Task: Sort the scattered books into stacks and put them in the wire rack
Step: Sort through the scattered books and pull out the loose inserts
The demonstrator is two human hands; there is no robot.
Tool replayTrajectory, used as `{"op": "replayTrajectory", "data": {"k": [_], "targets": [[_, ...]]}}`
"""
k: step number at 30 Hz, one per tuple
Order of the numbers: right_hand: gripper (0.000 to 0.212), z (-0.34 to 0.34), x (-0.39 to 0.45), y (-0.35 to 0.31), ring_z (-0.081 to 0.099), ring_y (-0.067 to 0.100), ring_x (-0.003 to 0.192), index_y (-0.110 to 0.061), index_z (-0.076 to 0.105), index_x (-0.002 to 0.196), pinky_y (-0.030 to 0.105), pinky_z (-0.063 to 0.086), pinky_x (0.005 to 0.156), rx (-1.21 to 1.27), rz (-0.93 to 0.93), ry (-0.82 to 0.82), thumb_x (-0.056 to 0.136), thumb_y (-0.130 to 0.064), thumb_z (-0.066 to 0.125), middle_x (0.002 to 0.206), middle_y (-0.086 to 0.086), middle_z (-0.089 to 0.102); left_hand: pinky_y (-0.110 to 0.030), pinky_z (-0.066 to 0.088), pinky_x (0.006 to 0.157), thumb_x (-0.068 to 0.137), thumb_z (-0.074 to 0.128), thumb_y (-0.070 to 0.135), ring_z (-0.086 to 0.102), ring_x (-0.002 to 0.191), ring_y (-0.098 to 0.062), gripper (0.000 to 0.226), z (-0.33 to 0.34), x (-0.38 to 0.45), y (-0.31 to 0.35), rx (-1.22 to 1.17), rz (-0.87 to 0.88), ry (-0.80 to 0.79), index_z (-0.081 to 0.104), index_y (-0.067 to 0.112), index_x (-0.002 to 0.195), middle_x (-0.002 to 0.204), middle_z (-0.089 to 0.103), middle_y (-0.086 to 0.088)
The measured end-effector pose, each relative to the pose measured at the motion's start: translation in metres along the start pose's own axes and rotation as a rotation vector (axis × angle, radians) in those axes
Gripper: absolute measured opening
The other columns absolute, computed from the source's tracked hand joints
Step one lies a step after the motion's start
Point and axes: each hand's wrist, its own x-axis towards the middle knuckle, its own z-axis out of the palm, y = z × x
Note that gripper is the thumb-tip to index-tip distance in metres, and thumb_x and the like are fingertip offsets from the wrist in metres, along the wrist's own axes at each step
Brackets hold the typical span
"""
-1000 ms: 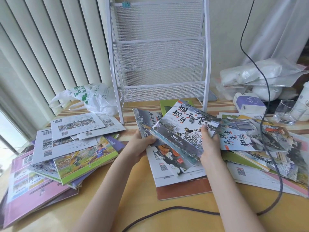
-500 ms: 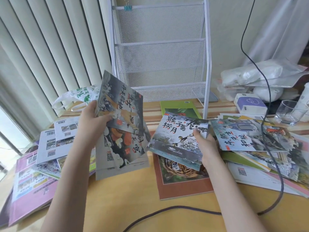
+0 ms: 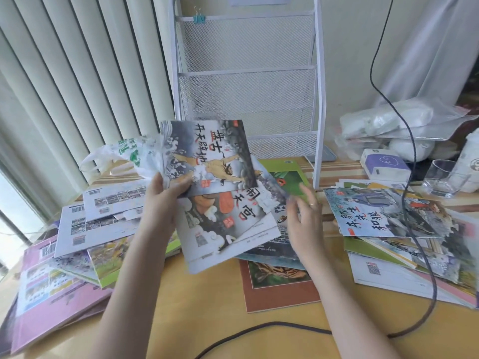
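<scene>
Yellow tabletop [image 3: 217, 322] fills the lower frame, with the empty wire rack [image 3: 248, 81] upright at top centre and loose books [image 3: 388, 216] spread left and right. Your left hand [image 3: 160, 200] grips a fanned bundle of thin books [image 3: 220, 193] at centre frame, while your right hand [image 3: 305, 224], blurred but apparently open and holding nothing, hovers over the tiger book [image 3: 277, 281]. You are mid-sort: next, square the bundle before loading the rack.

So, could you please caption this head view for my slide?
Left hand holds fanned picture books before the empty wire rack; right hand open beside them.
</scene>
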Motion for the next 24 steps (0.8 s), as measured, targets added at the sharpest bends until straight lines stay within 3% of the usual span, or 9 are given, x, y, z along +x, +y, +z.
{"op": "replayTrajectory", "data": {"k": [2,3,5,7,10,13,16,20,24], "targets": [[0.055,-0.001,-0.006,-0.009,0.043,0.004,0.047,0.0,0.046,0.058,0.013,0.029,0.066,0.117,-0.018,-0.064,0.093,-0.039,0.03,0.055,-0.002,0.041,-0.033,0.058,0.064,0.085,0.065,0.003,0.072,0.073,-0.018,0.024,0.005,-0.003,-0.018,-0.027,-0.025,0.001,0.058,0.013,0.105,0.089,0.074,-0.004],[0.051,0.0,-0.008,-0.013,0.031,0.01,0.038,-0.004,0.033,0.053,0.015,0.022,0.059,0.105,-0.042,-0.101,0.091,-0.039,0.027,0.046,-0.001,0.027,-0.037,0.058,0.07,0.085,0.067,0.005,0.072,0.079,-0.022,0.024,0.006,-0.004,-0.025,-0.018,-0.027,0.005,0.059,0.015,0.105,0.095,0.073,-0.006],[0.052,0.003,-0.01,-0.012,0.027,0.015,0.04,0.001,0.033,0.057,0.028,0.022,0.051,0.165,-0.017,-0.146,0.088,-0.04,0.025,0.047,0.01,0.027,-0.044,0.057,0.078,0.084,0.07,0.007,0.071,0.087,-0.028,0.022,0.008,-0.007,-0.037,0.0,-0.025,0.021,0.061,0.021,0.099,0.099,0.073,-0.007],[0.054,0.003,-0.006,-0.013,0.052,0.024,0.057,-0.001,0.057,0.076,0.038,0.04,0.056,0.328,0.096,-0.132,0.091,-0.042,0.025,0.064,0.016,0.055,-0.048,0.056,0.081,0.083,0.071,0.007,0.07,0.091,-0.03,0.023,0.008,-0.007,-0.045,-0.006,-0.034,0.039,0.061,0.024,0.094,0.099,0.073,-0.006],[0.043,-0.001,-0.001,-0.016,0.061,0.005,0.059,-0.015,0.06,0.075,0.02,0.047,0.055,0.509,0.221,-0.051,0.099,-0.026,0.027,0.066,-0.003,0.065,-0.047,0.057,0.081,0.08,0.074,0.007,0.07,0.091,-0.028,0.025,0.01,-0.012,-0.053,0.057,0.024,0.078,0.059,0.023,0.092,0.097,0.072,-0.005],[0.036,0.002,-0.001,-0.015,0.05,0.014,0.067,-0.01,0.049,0.067,0.03,0.039,0.061,0.301,0.067,-0.005,0.088,-0.039,0.045,0.072,-0.003,0.049,-0.036,0.057,0.075,0.076,0.077,0.007,0.069,0.083,-0.011,0.03,0.017,-0.022,-0.057,0.172,0.121,0.089,0.055,0.023,0.09,0.092,0.07,0.003],[0.048,0.003,-0.001,-0.008,0.057,0.024,0.086,-0.007,0.059,0.086,0.033,0.044,0.07,0.232,0.051,-0.018,0.08,-0.055,0.059,0.09,0.007,0.06,-0.03,0.056,0.074,0.073,0.078,0.003,0.068,0.081,-0.005,0.038,0.024,-0.028,-0.059,0.216,0.176,0.049,0.052,0.024,0.092,0.092,0.069,0.007],[0.05,0.005,0.0,-0.013,0.057,0.006,0.09,-0.016,0.054,0.112,0.016,0.041,0.068,0.311,0.201,-0.112,0.076,-0.045,0.073,0.103,-0.006,0.062,-0.035,0.056,0.083,0.07,0.082,0.007,0.067,0.091,-0.008,0.05,0.025,-0.029,-0.063,0.302,0.207,0.003,0.048,0.027,0.101,0.101,0.067,0.009],[0.044,0.015,0.003,-0.011,0.061,0.006,0.099,-0.021,0.058,0.116,0.024,0.047,0.078,0.452,0.296,-0.073,0.077,-0.031,0.077,0.107,-0.011,0.066,-0.035,0.056,0.084,0.07,0.082,0.009,0.065,0.09,-0.001,0.054,0.027,-0.031,-0.063,0.34,0.22,-0.028,0.046,0.021,0.108,0.101,0.064,0.015]]}}
